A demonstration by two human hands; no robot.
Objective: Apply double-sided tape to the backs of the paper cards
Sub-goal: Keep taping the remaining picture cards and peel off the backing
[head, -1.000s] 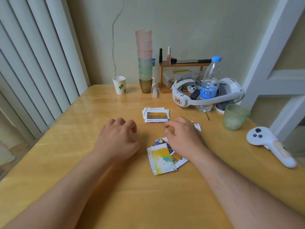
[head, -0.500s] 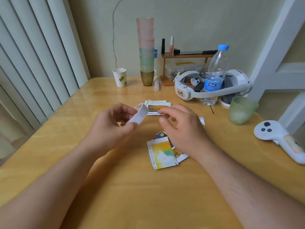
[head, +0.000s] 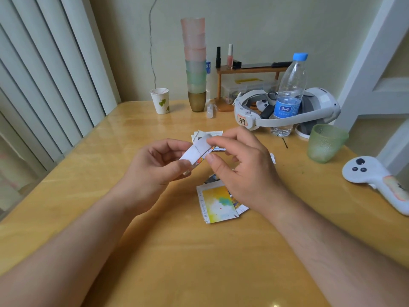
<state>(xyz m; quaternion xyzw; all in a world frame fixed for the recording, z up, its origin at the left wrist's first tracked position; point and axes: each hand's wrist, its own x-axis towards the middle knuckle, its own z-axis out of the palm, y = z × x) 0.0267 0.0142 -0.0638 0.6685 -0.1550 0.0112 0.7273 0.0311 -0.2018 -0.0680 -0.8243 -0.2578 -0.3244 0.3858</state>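
Card (head: pixel 197 151) now lifted off the surface (head: pixel 168 251), white back up (tape step underway); left hand (head: pixel 155 167) grips it, right hand (head: pixel 241 167) fingers (head: pixel 215 141) pinch its far edge.

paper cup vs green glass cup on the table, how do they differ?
The paper cup is white and opaque with a green leaf print; the green glass cup is translucent, textured and unprinted. The paper cup stands at the far left near the blinds; the green glass cup stands on the right, near the white controller. The paper cup has thin sticks resting across its rim; nothing shows in the green glass cup. Both stand upright on the table, untouched.
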